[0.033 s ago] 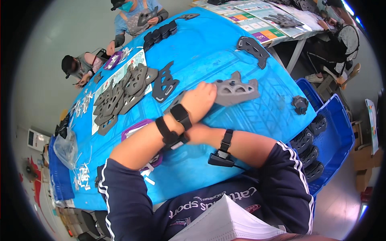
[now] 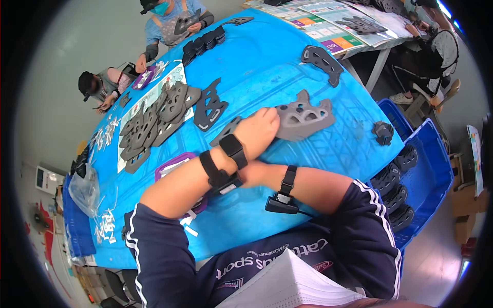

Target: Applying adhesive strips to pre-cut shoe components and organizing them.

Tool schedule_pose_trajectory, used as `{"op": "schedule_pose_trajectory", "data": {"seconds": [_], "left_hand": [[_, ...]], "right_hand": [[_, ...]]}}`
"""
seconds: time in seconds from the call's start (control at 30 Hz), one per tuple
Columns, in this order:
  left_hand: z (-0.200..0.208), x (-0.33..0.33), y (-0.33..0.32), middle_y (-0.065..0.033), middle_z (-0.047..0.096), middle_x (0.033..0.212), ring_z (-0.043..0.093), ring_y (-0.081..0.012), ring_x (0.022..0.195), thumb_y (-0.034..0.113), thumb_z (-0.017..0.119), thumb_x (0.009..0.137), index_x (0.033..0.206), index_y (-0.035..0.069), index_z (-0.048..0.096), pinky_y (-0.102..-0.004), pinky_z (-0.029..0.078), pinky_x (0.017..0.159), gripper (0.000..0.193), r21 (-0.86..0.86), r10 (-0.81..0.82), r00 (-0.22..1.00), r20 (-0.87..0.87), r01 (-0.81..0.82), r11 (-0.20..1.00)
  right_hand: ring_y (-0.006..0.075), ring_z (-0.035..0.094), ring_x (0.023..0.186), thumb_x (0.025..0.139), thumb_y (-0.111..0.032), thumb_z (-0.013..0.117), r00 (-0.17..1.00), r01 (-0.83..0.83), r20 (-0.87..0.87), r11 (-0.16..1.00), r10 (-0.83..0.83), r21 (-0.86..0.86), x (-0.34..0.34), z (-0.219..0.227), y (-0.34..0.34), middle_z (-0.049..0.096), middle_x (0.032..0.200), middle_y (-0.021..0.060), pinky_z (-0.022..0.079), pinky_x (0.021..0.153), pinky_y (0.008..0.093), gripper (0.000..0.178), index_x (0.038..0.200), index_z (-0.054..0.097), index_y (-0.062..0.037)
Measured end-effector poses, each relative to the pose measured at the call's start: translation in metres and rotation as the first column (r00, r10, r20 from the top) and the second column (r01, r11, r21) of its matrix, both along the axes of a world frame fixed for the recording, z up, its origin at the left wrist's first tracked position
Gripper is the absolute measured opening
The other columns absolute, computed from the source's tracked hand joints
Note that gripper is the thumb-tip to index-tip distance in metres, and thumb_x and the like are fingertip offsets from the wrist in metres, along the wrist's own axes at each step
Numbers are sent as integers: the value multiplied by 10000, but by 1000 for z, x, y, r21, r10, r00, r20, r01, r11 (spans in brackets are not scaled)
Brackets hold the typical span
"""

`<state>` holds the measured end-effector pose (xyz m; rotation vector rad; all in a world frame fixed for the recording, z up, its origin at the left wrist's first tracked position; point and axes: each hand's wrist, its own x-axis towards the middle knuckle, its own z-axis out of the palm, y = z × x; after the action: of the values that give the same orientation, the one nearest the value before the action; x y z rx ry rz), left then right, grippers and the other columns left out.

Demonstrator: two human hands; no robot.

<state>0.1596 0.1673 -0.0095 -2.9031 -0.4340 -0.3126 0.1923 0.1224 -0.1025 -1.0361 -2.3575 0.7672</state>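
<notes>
My left hand (image 2: pixel 263 127) reaches across the blue-covered table, fingers bent closed at the left edge of a grey cut-out foam pad (image 2: pixel 303 124). That pad has several oval holes and pointed projections. My right hand (image 2: pixel 255 172) passes under my left wrist, and its fingers are hidden there. Beside my left wrist, part of another dark grey piece (image 2: pixel 226 131) shows. Further left lies a dark pad with a light loop (image 2: pixel 210 109), near a heap of grey foam pads (image 2: pixel 159 118). A purple-rimmed tray (image 2: pixel 172 163) with white strips sits partly under my left forearm.
A curved dark pad (image 2: pixel 322 65) lies at the far right, and a small black piece (image 2: pixel 383 133) near the right edge. A blue crate (image 2: pixel 429 169) with dark pads stands beside the table. White strips (image 2: pixel 106 131) lie left. Other people work across the table and at right.
The grey foam pad at my left hand has shifted and turned slightly, its lower edge now nearer me. My left hand has moved slightly right.
</notes>
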Motion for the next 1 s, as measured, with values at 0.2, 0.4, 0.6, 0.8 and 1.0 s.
{"op": "schedule_pose_trajectory", "data": {"seconds": [0.2,0.4,0.6,0.8,1.0], "left_hand": [[31,4,-3,-139,547,1132,534,-228,1039,77,562,828,1277,43,419,-300,437,870,473,-827,-141,986,-89,6,562],[26,-11,14,-98,566,1119,547,-184,1005,-21,507,829,1184,97,534,-297,439,849,374,-743,-63,993,97,115,660],[33,-31,52,-103,572,999,558,-211,937,51,565,794,1050,88,608,-311,460,803,262,-629,109,979,174,25,777],[-4,-103,145,-222,451,1255,459,-297,1157,338,665,759,1285,19,390,-345,374,963,674,-439,545,801,-249,-595,673],[-33,-125,148,-283,432,1247,443,-345,1162,461,620,743,1331,-34,281,-369,360,967,840,-282,531,735,-423,-663,693]], "right_hand": [[298,470,1078,798,-118,508,966,-15,-244,967,79,255,-16,-20,1,509,1137,133,376,938,368,316,1101,522,-29],[278,492,982,798,-146,492,977,36,-210,929,45,368,-18,-23,-3,527,1016,115,397,868,398,211,931,565,1],[256,492,998,761,-137,522,998,-59,4,936,62,348,-7,-5,-8,534,1030,88,395,880,380,220,947,586,-39],[258,487,1018,768,-135,526,998,-59,-1,938,63,342,-9,-6,-9,533,1039,82,385,902,379,213,954,586,-51],[258,482,1027,770,-131,529,998,-59,-2,943,63,328,-6,-8,-9,528,1029,80,383,904,380,213,960,580,-49]]}}
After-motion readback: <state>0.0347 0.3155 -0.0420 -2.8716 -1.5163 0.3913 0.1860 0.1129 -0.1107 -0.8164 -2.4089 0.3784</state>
